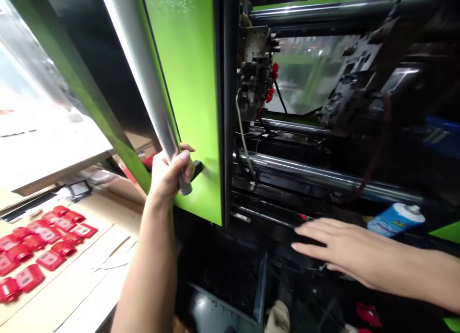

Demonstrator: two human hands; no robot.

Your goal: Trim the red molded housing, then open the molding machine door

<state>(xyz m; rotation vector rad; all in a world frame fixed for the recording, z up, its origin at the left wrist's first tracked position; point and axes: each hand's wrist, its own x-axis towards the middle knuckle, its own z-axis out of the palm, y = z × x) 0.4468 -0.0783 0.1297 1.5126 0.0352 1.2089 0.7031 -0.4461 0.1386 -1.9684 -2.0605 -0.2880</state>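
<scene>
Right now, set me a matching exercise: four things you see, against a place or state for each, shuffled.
Things:
1. left hand
2. right hand
3. spray can
4. red parts

Places or states:
A. lying on its side on the machine bed
B. laid out in rows on cardboard at the left
C. closed round the door handle
D. flat, fingers stretched, low inside the machine

Pairs: 1-C, 2-D, 3-A, 4-B
</scene>
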